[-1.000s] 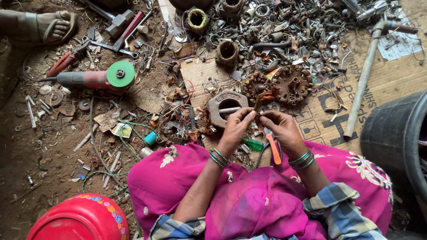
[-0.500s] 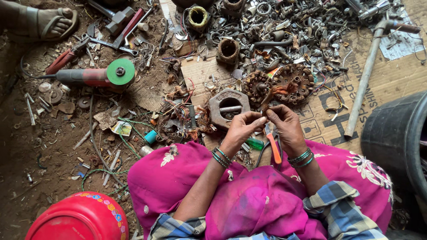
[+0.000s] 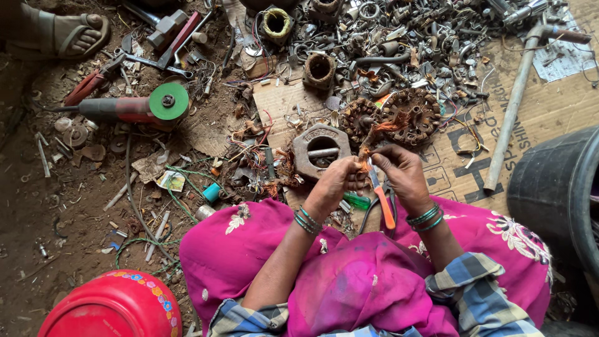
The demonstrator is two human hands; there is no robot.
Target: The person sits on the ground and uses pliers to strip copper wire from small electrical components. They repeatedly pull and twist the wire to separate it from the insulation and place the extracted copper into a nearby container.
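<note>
Place: an informal scrap-metal workshop on bare ground.
Floor: packed dirt point(image 3: 37, 206) with flattened cardboard point(image 3: 549, 106) as a work mat.
Scrap: a heap of metal parts point(image 3: 405, 43), rings and motor coils point(image 3: 409, 112) with copper wire.
Tools: an angle grinder point(image 3: 134, 107), pliers point(image 3: 87, 84), a hammer point(image 3: 171, 28), a long metal pipe point(image 3: 511, 106).
Seating: the person sits on the ground.

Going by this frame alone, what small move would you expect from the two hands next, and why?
Probably a short pull of the copper wire bundle toward the lap. The left hand pinches its lower end, the right hand grips beside it with an orange-handled tool, and the strands run up to the round winding core, apparently attached there.
</note>
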